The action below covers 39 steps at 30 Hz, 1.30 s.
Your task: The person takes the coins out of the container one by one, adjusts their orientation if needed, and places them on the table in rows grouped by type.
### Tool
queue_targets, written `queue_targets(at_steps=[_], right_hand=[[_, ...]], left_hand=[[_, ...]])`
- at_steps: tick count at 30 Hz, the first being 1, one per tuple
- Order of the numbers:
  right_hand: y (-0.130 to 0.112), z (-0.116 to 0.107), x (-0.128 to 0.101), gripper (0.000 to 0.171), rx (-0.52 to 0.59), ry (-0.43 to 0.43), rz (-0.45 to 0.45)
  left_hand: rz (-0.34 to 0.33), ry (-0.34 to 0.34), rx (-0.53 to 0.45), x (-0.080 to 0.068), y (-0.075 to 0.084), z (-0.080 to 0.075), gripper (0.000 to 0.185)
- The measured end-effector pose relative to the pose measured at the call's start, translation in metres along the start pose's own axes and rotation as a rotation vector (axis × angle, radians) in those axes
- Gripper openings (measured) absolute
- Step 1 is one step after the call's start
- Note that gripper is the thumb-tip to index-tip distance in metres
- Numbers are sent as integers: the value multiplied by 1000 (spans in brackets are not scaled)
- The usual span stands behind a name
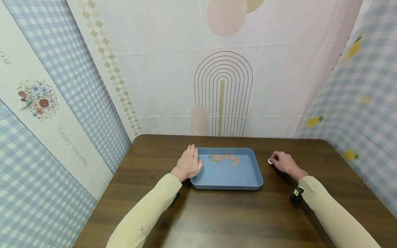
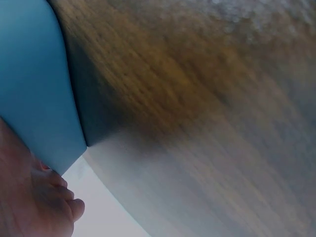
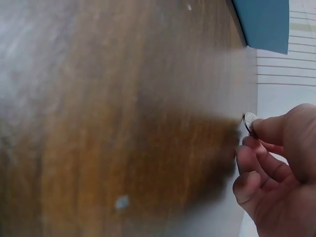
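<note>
A shallow blue tray [image 1: 229,179] stands on the brown table with several coins in it. Copper-coloured coins [image 1: 226,157] lie in a row near its far wall, and silver-coloured coins [image 1: 218,161] lie just in front of them. One silver-coloured coin [image 1: 235,164] sits apart toward the tray's right half. My left hand [image 1: 190,163] rests on the tray's left rim with straight fingers, the thumb over the inside. Right of the tray, my right hand [image 1: 284,162] pinches a silver-coloured coin [image 3: 249,121] between thumb and fingertips, low over the table.
The wooden table [image 1: 217,217] extends around the tray, its far edge against a white patterned cloth [image 1: 161,86]. Checked cloths hang at the left and right. A small black device [image 1: 296,197] is strapped at the right wrist.
</note>
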State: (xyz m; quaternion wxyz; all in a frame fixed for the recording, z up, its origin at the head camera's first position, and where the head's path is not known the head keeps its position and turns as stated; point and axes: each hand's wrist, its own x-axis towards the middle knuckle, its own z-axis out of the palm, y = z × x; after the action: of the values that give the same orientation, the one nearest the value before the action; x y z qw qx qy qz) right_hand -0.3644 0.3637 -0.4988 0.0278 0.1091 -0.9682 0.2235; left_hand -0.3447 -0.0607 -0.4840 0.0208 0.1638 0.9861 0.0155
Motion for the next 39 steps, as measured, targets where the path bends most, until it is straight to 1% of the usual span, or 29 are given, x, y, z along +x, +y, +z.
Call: queue_targets(at_steps=[4, 11, 16, 20, 28, 36, 39], right_hand=[[3, 0, 2, 15, -4, 9, 24], [-1, 1, 1, 19, -8, -55, 94], [0, 5, 1, 22, -12, -42, 120], [1, 6, 3, 20, -21, -19, 120], [-7, 3, 2, 14, -7, 29, 96], [-22, -5, 5, 14, 20, 54, 83], [-30, -7, 5, 14, 35, 56, 61]], left_hand=[[2, -3, 9, 2, 0, 0, 68], [-7, -25, 18, 3, 0, 1, 69], [-9, -25, 12, 3, 1, 0, 69], [-7, -23, 9, 3, 1, 0, 69], [-7, -17, 11, 2, 0, 1, 68], [-8, -18, 14, 3, 1, 0, 68], [-8, -20, 17, 3, 1, 0, 68]])
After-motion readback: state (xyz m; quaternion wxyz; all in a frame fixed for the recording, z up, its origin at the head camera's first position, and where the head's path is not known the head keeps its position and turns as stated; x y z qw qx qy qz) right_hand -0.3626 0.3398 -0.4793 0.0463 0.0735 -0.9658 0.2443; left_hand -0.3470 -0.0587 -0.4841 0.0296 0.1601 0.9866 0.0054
